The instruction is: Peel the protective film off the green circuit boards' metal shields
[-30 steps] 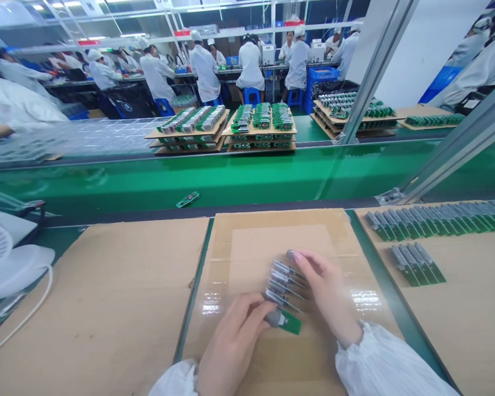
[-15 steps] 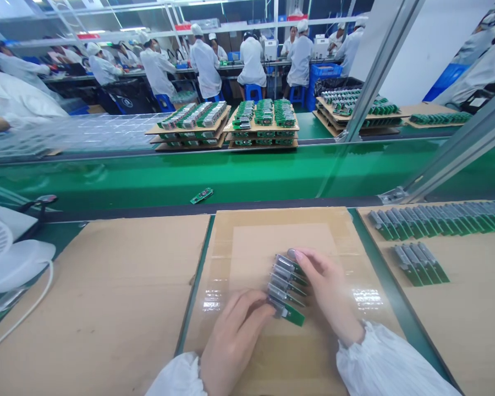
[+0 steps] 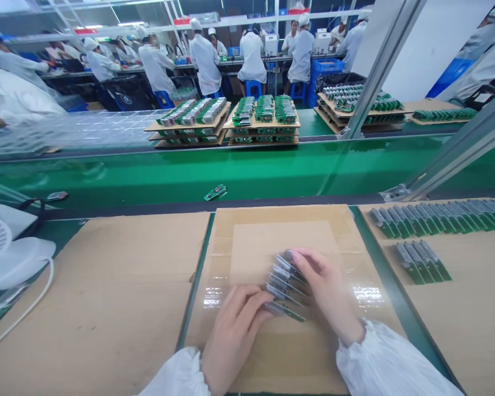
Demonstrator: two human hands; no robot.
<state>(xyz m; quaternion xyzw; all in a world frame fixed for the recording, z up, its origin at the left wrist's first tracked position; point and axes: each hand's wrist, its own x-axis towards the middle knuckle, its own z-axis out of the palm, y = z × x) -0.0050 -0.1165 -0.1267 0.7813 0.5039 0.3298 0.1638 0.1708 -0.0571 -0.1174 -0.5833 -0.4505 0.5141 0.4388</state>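
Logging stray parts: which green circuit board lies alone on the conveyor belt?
The single small board on the green belt, beyond the middle cardboard sheet; all others sit in rows or stacks on cardboard.

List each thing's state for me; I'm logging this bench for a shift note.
Left hand: flat on the cardboard, fingertips against the nearest board.
Right hand: cupped over the far side of the boards.
Boards: short row tipped on edge, pressed between both hands.
Loose board: lying alone on the green belt.
Side rows: laid flat, side by side.
Stacked trays: loaded, beyond the belt.
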